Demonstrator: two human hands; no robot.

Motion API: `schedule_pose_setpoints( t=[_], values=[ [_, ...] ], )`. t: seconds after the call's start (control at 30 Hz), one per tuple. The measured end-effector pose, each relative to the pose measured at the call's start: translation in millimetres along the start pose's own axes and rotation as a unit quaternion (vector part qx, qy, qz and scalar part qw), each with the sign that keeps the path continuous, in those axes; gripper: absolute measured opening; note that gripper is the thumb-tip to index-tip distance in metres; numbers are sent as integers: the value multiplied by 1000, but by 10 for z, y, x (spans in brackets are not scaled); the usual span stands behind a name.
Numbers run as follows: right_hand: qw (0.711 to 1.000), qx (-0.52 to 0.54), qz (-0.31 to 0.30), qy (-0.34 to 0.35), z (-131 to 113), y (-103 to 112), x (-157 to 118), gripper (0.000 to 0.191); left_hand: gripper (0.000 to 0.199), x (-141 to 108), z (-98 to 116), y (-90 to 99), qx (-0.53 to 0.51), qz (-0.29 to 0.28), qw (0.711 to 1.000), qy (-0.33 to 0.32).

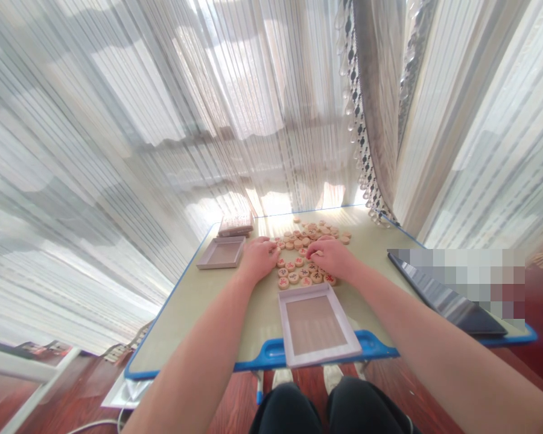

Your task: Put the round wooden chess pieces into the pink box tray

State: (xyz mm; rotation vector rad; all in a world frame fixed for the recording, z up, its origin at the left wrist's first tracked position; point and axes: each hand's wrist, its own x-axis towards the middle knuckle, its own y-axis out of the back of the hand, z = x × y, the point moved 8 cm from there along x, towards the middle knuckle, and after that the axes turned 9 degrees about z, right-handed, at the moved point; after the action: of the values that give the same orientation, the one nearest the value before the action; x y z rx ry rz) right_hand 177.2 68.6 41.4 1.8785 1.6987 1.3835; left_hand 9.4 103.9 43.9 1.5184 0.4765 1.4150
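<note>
Round wooden Chinese chess pieces with red and dark characters lie on the table. Nearest me, several sit face up in rough rows (294,278); behind them is a loose heap (314,232). At the left side of the pieces, my left hand (261,258) rests low with its fingers curled together; whatever may be under the fingertips is hidden. From the right, my right hand (329,257) reaches over the rows, its thumb and fingers pinched on a Chinese chess piece (317,254) that is mostly covered.
A shallow open box tray (317,326) stands at the table's front edge, before the rows. Another tray (221,252) and a flat printed box (236,225) lie at the left back. A dark slab-like device (443,301), partly blurred out, is on the right. Curtains hang behind.
</note>
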Motion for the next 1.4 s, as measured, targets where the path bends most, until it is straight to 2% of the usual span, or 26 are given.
schedule_pose_setpoints(
  t=[0.1, 0.23, 0.43, 0.57, 0.8, 1.1, 1.3, 1.4],
  values=[
    [1000, -11, 2, -2, 14, 45, 4, 21, 28, -7, 20, 26, 8, -7, 1000, 0],
    [998, -57, 13, -38, 139, 98, 27, 22, 26, -8, 9, 25, 16, -18, 1000, 6],
    [988, -114, -29, -98, 280, 65, 6, 20, 32, 0, 47, -20, 18, -13, 1000, -21],
    [987, -132, -19, -84, 237, 78, -8, 21, 38, -6, 82, -60, 8, -18, 999, -27],
    [990, -133, -33, -32, 161, 39, -7, 14, 36, 4, -11, -70, -11, -21, 1000, 21],
    [991, -121, -38, -38, 193, 19, -5, 16, 29, -4, 39, 25, -29, -15, 999, 4],
    [997, -57, 21, -56, 257, 28, 55, 20, 24, -8, 1, 45, -12, -17, 999, 32],
    [998, -33, 29, -46, 225, 28, 65, 24, 23, -13, -16, 31, -9, -18, 999, 35]
  ],
)
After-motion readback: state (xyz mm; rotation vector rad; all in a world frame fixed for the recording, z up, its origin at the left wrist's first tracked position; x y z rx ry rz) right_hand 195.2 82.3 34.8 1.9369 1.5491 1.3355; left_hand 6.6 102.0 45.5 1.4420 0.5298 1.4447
